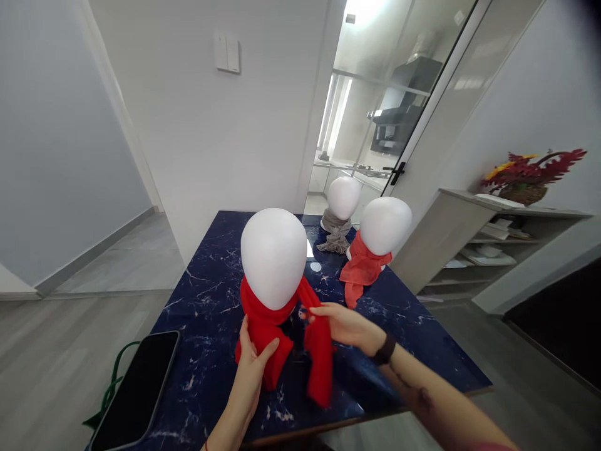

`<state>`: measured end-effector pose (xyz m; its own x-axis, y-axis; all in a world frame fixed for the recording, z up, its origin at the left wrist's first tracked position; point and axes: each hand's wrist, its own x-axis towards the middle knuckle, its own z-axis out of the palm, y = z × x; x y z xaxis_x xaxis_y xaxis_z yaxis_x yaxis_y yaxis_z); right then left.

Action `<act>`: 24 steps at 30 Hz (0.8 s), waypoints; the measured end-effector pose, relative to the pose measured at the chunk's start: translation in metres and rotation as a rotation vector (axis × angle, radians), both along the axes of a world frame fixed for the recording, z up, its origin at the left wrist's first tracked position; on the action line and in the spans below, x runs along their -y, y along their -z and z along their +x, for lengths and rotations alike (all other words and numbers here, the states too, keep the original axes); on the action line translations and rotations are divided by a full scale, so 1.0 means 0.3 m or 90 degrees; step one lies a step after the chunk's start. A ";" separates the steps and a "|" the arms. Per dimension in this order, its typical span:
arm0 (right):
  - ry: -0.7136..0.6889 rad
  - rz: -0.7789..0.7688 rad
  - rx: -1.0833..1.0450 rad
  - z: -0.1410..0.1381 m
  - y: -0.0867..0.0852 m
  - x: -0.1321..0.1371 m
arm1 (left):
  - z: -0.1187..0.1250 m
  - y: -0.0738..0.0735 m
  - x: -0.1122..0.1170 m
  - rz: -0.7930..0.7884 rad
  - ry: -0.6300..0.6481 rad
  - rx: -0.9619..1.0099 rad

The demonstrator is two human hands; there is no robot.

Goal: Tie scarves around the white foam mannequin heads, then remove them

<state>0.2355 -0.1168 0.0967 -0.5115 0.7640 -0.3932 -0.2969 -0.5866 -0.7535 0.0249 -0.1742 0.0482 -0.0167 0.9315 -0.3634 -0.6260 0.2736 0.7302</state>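
A bright red scarf [320, 369] is draped round the neck of a white mannequin head [273, 257] that stands near the middle of the table. My left hand [253, 358] has its fingers round the scarf's left end, thumb on the front, just below the head's chin. On the other side, my right hand [345, 322] pinches the scarf's right end, drawn out from the neck and hanging down over the tabletop. Part of this hanging end is blurred. The back of the scarf is hidden behind the head.
Behind to the right stand a mannequin head [385, 225] with a coral scarf [361, 268] and another [344, 197] with a knotted grey scarf [336, 232]. A phone [136, 391] lies at the left edge of the dark marbled table [201, 307]. Shelves [488, 250] stand at right.
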 end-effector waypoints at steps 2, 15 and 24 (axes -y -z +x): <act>0.074 -0.037 -0.076 -0.090 0.065 0.048 | 0.007 -0.033 0.023 -0.029 -0.078 -0.014; 0.278 0.018 -0.121 -0.208 0.122 0.213 | -0.133 -0.126 -0.010 -0.130 0.159 0.209; 0.310 -0.029 -0.130 -0.227 0.146 0.192 | -0.137 -0.122 0.054 -0.088 0.169 0.292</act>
<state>0.1674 -0.1743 0.0530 -0.1715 0.9167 -0.3610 -0.6807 -0.3752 -0.6293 -0.0163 -0.1905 0.0850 0.4013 0.8254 -0.3971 -0.7686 0.5393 0.3442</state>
